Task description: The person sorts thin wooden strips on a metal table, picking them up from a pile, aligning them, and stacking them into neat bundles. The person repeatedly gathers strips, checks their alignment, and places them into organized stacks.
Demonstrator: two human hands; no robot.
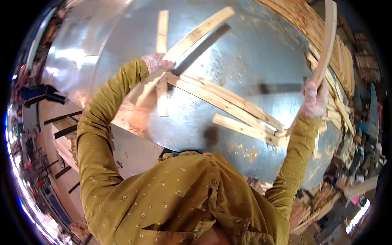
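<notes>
My left hand (157,63), in a pink and white work glove, is closed round a pale wooden strip (200,33) that slants up and away over the metal tabletop (249,53). Under that strip lies another wooden strip (162,26), pointing nearly straight away from me. Off to the right, my right hand (314,100), gloved the same way, grips a long wooden strip (328,36) raised above the table and reaching to the picture's upper edge. Between my hands, a pair of wooden strips (224,100) runs diagonally, with a shorter wooden piece (245,128) nearer me; their right ends come together.
Long boards (304,20) are piled along the far right edge, with loose strips (337,108) beside my right hand. At the left, stacked wood (64,141) stands below the table edge. More wooden pieces (314,206) lie low on the right. Sawdust (249,154) specks the metal.
</notes>
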